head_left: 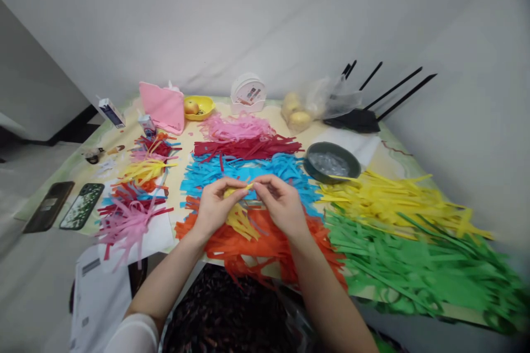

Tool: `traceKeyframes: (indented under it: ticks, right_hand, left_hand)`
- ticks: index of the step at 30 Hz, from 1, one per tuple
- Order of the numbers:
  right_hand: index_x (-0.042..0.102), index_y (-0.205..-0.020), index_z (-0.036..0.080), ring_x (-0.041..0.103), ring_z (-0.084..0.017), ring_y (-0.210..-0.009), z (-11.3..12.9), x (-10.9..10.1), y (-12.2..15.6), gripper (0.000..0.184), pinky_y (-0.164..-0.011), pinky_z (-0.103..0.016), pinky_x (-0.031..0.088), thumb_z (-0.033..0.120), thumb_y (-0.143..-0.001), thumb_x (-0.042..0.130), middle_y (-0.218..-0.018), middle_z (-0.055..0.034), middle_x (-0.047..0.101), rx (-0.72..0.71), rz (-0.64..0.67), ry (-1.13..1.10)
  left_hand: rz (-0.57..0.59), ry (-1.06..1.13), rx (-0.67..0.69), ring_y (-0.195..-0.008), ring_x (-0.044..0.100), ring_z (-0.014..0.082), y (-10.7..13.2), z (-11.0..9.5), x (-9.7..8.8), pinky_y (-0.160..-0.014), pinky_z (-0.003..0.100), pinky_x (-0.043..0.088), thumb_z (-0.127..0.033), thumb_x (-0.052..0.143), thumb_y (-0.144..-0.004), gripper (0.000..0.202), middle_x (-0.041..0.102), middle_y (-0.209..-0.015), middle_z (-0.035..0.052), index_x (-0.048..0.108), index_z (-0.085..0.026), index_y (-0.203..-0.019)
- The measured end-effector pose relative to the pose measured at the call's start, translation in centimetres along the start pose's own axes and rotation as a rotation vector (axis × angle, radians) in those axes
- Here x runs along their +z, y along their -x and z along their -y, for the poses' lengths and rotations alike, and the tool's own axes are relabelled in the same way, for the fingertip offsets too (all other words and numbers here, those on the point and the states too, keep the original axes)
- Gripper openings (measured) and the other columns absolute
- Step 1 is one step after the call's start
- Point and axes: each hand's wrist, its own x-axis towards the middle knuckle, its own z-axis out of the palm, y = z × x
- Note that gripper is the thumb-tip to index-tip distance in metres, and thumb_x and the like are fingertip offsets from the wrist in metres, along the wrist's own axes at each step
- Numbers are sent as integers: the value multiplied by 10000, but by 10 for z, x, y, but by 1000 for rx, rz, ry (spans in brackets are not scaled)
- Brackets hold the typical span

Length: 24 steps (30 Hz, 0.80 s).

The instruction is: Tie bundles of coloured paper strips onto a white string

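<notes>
Yellow bunch [241,223] right between the hands: left hand [217,205] and right hand [282,205] pinch its top, seemingly to keep it tight while the tails hang free; orange strips [256,246] lie below the grip, blue strips [199,177] beyond, presumably grouped by colour for easy reach.

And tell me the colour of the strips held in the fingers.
The strips are yellow; they show best in the head view.

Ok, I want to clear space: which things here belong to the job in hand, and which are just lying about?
Seemingly in use: yellow bundle in the fingers; coloured strips; bundles at left; possibly the dark bowl.

Seemingly lying about: phones, drink cartons, pink case, yellow bowl, fruit bag, router.
</notes>
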Motion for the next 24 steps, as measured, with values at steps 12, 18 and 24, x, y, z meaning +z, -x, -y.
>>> traceKeyframes:
  ticks: [12,18,24]
  right_hand:
    - [662,-752,175,463,-98,-492,6,-8,-2,244,-475,-226,380,413,-808,673,-561,30,543,11,25,-17]
    - [647,-742,173,447,-90,-460,11,-6,0,253,-438,-214,363,418,-793,684,-543,39,537,2,-89,-58]
    - [640,-738,176,477,-93,-471,5,15,10,227,-453,-214,400,385,-816,681,-559,34,558,-44,-235,-69]
  left_hand:
    - [17,-15,-10,-781,654,161,2,4,-2,-748,279,514,-295,787,-706,174,697,-829,31,733,-181,-825]
    - [29,-28,-105,-693,649,155,-1,6,-6,-653,249,495,-357,757,-723,217,719,-773,36,726,-160,-808]
    - [47,-146,-88,-738,659,172,9,13,-22,-703,269,509,-366,668,-796,213,738,-828,50,733,-168,-846]
